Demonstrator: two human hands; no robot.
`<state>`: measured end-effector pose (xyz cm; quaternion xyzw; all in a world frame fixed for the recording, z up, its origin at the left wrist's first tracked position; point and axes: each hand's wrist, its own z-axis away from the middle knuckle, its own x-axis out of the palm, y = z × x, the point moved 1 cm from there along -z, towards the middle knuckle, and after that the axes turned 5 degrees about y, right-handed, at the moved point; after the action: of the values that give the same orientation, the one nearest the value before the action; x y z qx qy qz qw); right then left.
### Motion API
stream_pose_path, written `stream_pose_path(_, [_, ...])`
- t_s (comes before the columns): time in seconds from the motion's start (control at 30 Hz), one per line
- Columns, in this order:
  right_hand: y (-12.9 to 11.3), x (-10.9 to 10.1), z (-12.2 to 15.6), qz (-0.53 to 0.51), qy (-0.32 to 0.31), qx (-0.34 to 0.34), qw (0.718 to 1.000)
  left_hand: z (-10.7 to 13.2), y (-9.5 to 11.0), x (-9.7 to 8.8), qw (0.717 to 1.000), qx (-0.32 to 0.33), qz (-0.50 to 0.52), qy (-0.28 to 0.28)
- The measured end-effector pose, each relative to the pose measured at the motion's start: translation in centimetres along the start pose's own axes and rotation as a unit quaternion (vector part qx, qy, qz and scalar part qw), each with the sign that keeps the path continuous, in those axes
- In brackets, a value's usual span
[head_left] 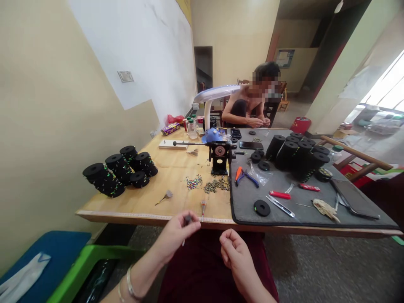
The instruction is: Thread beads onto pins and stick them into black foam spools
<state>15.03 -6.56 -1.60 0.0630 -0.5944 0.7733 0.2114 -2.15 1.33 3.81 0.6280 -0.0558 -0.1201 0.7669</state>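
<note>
My left hand (177, 233) is held in front of the table edge, its fingertips pinched on a small dark piece (188, 219) that I cannot name. My right hand (235, 251) hangs beside it over my lap, fingers curled with thumb against forefinger; what it holds, if anything, is hidden. Just beyond the hands, a small red-handled tool (203, 207) lies on the wooden table (139, 202). Piles of small metal bits (216, 185) and coloured beads (193, 182) lie further in.
A black hand-crank winder (219, 156) stands mid-table by a grey mat (284, 210) with pliers (243, 176), cutters and black discs. Black spool stacks (118, 170) sit left, more spools (298, 153) right. Another person (252, 107) works at the far end. A desk lamp (214, 94) arches over.
</note>
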Motion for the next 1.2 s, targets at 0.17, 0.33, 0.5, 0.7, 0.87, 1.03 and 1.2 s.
stream_pose_path(0.17, [0.7, -0.5, 0.9, 0.062, -0.027, -0.023, 0.997, 3.6, -3.4, 4.0, 0.992, -0.085, 0.092, -0.02])
stream_pose_path(0.33, [1.0, -1.1, 1.9, 0.154, -0.049, -0.028, 0.986, 3.5, -4.2, 5.3, 0.985, -0.101, 0.135, -0.042])
stream_pose_path(0.5, [0.2, -2.0, 2.5, 0.211, -0.056, -0.038, 0.975, 3.3, -3.5, 5.1, 0.992, -0.08, 0.083, -0.049])
stream_pose_path(0.7, [-0.8, -2.0, 2.3, 0.192, -0.061, -0.098, 0.974, 4.0, -3.2, 5.3, 0.997, 0.018, -0.071, -0.03])
stream_pose_path(0.87, [-0.1, -1.1, 1.8, 0.114, -0.104, 0.036, 0.987, 4.3, -3.1, 5.3, 0.993, 0.034, -0.112, -0.014])
stream_pose_path(1.03, [0.8, -1.6, 1.2, 0.205, -0.062, 0.023, 0.977, 4.1, -4.3, 4.9, 0.997, -0.038, -0.041, -0.047])
stream_pose_path(1.2, [2.1, -2.5, 0.9, 0.141, -0.03, 0.071, 0.987, 4.0, -6.1, 4.6, 0.974, -0.17, 0.125, -0.086])
